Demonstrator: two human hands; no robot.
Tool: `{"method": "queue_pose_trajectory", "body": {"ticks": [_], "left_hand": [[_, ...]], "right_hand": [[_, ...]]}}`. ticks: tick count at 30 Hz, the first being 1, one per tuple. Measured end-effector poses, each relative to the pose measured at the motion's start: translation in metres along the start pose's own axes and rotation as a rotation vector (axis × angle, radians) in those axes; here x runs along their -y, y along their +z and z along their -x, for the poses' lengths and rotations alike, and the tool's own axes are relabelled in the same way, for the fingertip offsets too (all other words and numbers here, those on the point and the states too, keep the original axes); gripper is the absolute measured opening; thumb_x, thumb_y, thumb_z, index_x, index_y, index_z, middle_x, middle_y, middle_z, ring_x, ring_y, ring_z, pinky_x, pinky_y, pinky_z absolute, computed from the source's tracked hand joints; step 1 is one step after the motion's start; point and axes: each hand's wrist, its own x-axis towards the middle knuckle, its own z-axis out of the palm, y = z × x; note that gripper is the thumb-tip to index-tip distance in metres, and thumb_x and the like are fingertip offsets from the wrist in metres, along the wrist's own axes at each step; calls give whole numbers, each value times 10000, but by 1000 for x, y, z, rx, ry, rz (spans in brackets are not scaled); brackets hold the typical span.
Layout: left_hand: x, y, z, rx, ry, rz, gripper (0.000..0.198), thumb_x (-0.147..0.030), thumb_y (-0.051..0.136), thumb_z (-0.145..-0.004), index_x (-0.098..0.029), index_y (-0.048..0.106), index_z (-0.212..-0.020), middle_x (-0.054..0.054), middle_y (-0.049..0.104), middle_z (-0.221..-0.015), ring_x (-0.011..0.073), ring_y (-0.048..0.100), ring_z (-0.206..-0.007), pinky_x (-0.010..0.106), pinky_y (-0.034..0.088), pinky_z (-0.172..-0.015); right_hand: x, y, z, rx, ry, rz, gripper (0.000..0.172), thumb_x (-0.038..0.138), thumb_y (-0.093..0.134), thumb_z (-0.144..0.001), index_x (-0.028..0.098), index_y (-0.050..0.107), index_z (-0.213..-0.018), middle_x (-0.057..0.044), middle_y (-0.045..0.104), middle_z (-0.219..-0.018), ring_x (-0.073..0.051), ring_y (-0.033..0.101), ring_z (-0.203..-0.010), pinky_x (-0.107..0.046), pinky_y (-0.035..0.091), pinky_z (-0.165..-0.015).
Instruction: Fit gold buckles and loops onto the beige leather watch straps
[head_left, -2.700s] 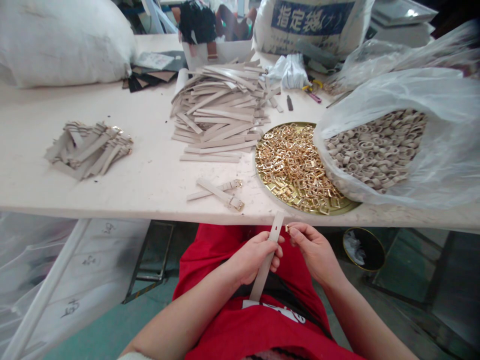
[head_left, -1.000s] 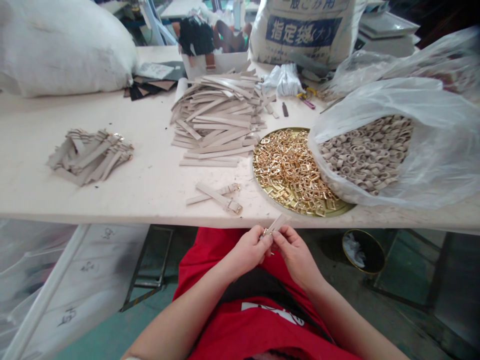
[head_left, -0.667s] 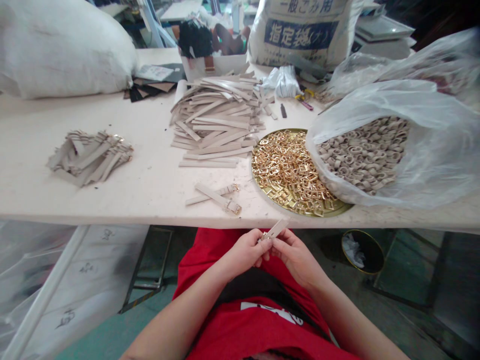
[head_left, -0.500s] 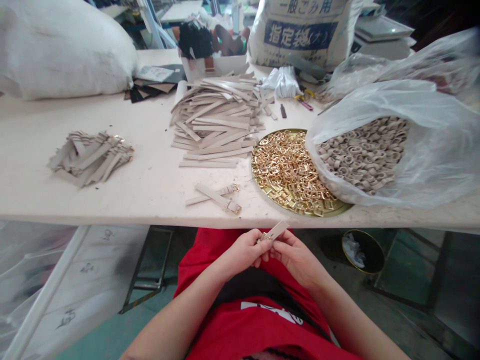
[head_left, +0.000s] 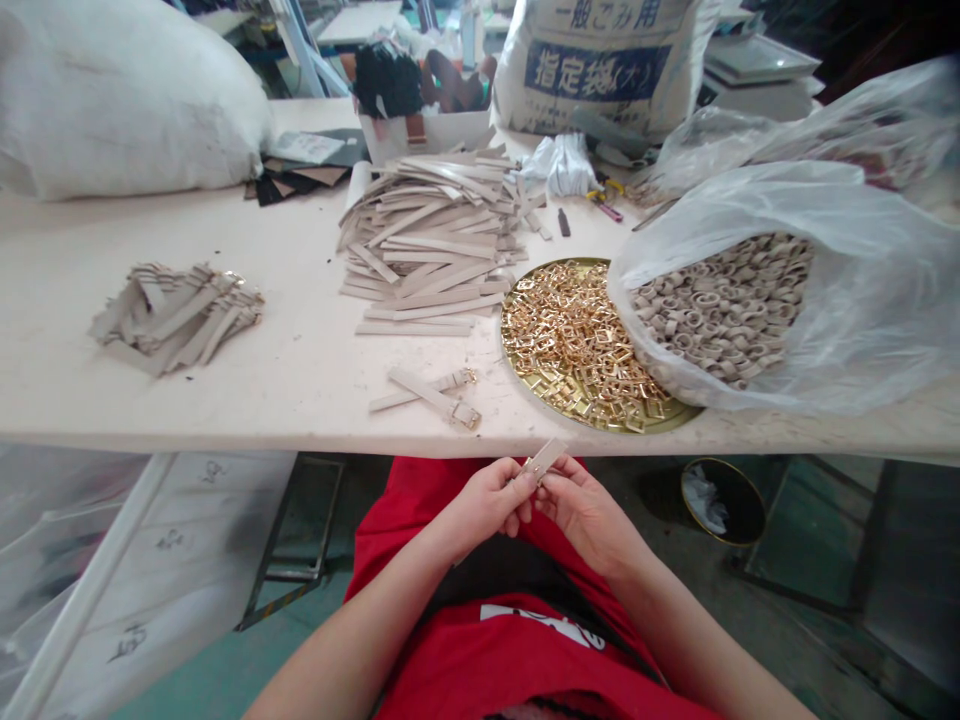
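Note:
My left hand [head_left: 487, 500] and my right hand [head_left: 581, 510] meet just below the table's front edge, above my lap. Both pinch a short beige strap [head_left: 543, 458] whose free end points up and to the right; a small gold buckle sits where my fingers meet. Two finished straps with buckles [head_left: 435, 392] lie on the white table [head_left: 292, 350] close in front of me. A round gold tray [head_left: 679, 415] full of gold buckles [head_left: 581, 340] stands to the right of them.
A large pile of plain beige straps [head_left: 431, 235] lies mid-table and a smaller heap of strap pieces [head_left: 176, 315] at left. A clear plastic bag of beige loops [head_left: 750, 300] rests at right. Sacks and a box stand at the back. A black bin [head_left: 724, 500] sits on the floor.
The long strap that hung down from my left hand has been drawn up; only a short end shows now. My hands have closed together and the strap tip has tilted to the right.

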Motion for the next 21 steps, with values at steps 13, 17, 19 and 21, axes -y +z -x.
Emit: {"method": "queue_pose_trajectory", "body": {"ticks": [13,17,19,21], "left_hand": [[3,4,0,-99,39,-167,280,-434,456,-798,-174,434,-696,-52,494,-541,56,417,-400,172,306,-392],[2,3,1,-108,95,-164,277,-427,437,-814,-174,435,-701,-58,478,-539,57,414,-411,176,316,-409],[2,2,-1,-111,104,-159,278,-426,435,-817,-171,445,-708,-54,483,-541,65,441,-428,181,336,-427],[5,1,-3,-111,98,-143,272,-421,458,-808,-165,455,-715,-39,515,-559,84,496,-471,191,373,-462]], "right_hand": [[11,-4,-6,-67,-227,641,133,322,548,-785,190,562,-792,-1,603,-759,-155,529,-697,-290,411,-689],[12,-4,-6,-215,-548,1078,89,251,564,-753,196,543,-686,-11,551,-709,-176,509,-702,-305,386,-686],[13,-3,-6,-220,-607,1156,83,226,556,-753,198,536,-677,-12,544,-707,-177,509,-700,-301,386,-677],[16,-2,-6,-186,-544,1125,61,222,541,-766,198,545,-710,-7,557,-700,-170,520,-677,-288,399,-647]]}}
